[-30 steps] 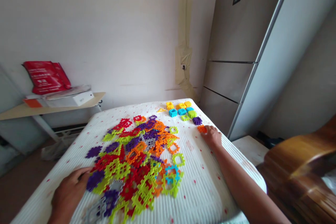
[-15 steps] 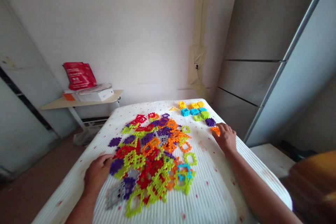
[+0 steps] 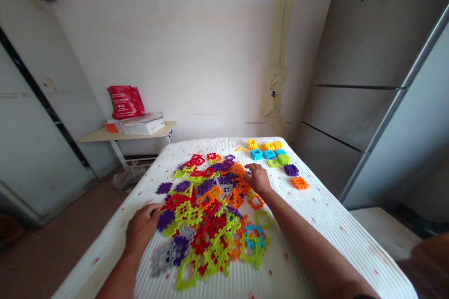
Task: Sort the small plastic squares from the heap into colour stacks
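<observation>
In the head view, the person leans over a table spread with a white, ribbed, red-dotted cover, and a pile of toothed plastic pieces sprawls across the middle. The heap stretches longest from near the person towards the wall, narrowing at its far end.

The right hand is over the pile's right-hand fringe, fingers pointing left and loosely bent above the orange pieces; from here I can't tell whether they grip one. Just this side of the wrist lies an orange frame.

The left hand sits low at the pile's left edge, fingers curled and pointing towards the far right, right by a dark purple piece. Whether it is pinching anything, I can't make out. Nearer the person, a grey piece has its long axis slanting from near left to far right.

Along the right side, sorted stacks run away from the person: an orange stack nearest, its longer side roughly left to right, then a purple stack, a lime stack, blue stacks and yellow stacks farthest off.
</observation>
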The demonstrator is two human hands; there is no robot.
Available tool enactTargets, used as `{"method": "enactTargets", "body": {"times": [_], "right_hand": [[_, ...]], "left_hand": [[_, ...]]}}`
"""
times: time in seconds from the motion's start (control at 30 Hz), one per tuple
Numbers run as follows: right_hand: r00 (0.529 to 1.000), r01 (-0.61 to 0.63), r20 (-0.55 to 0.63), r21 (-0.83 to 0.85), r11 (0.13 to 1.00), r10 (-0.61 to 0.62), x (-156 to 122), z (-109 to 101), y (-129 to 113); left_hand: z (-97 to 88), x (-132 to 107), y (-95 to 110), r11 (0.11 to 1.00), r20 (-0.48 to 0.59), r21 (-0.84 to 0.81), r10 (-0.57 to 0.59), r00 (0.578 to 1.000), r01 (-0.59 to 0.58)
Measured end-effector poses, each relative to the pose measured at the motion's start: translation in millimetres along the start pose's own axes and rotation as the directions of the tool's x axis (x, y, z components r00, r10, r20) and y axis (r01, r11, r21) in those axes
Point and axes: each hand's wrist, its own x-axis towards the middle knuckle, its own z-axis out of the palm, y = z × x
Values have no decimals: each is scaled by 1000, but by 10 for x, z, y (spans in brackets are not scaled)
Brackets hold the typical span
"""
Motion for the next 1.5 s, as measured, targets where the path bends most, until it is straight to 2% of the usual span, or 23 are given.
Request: {"method": "enactTargets", "body": {"times": [0.1, 0.23, 0.37, 0.5, 0.57, 0.63, 0.73, 0.83, 0.97, 1.1, 1.2, 1.33, 1.5], "right_hand": [[997, -41, 62, -31, 999, 43, 134, 119, -170], [984, -107, 134, -100, 989, 120, 220, 237, -244], [986, -102, 121, -125, 987, 117, 227, 236, -259], [991, -106, 67, -131, 986, 116, 220, 136, -210], [995, -99, 20, -33, 995, 99, 210, 63, -108], [997, -69, -20, 196, 978, 74, 178, -19, 63], [998, -18, -40, 503, 864, 44, 58, -153, 411], [999, -25, -15, 558, 830, 40, -140, -264, 749], [989, -147, 78, 399, 905, 127, -400, -314, 983], [968, -226, 140, 116, 967, 209, -518, -297, 963], [959, -255, 111, -59, 965, 260, -545, -317, 883], [955, -280, 36, -212, 936, 293, -605, -393, 745], [929, -328, 62, -324, 887, 366, -712, -396, 542]], "left_hand": [[14, 7, -18, 1000, -5, -9, 2, 1000, -2], [29, 12, -37, 1000, -15, -14, 13, 1000, -14], [29, 8, -38, 1000, -16, -19, 4, 1000, -4], [20, 6, -32, 999, 4, -34, 5, 1000, -5], [17, 7, -31, 999, 11, -35, 9, 1000, -8], [18, 9, -35, 1000, 14, -31, 3, 1000, -3], [25, 19, -46, 1000, 32, -29, -8, 999, 9], [34, 36, -59, 1000, 48, -26, -8, 999, 9], [39, 58, -66, 1000, 54, -15, -21, 998, 22], [36, 65, -63, 998, 89, 3, -55, 995, 55], [39, 59, -64, 998, 94, -5, -55, 994, 56], [22, 45, -38, 998, 88, -3, -61, 994, 62], [-40, 32, 35, 996, 145, -18, -80, 986, 84]]}}
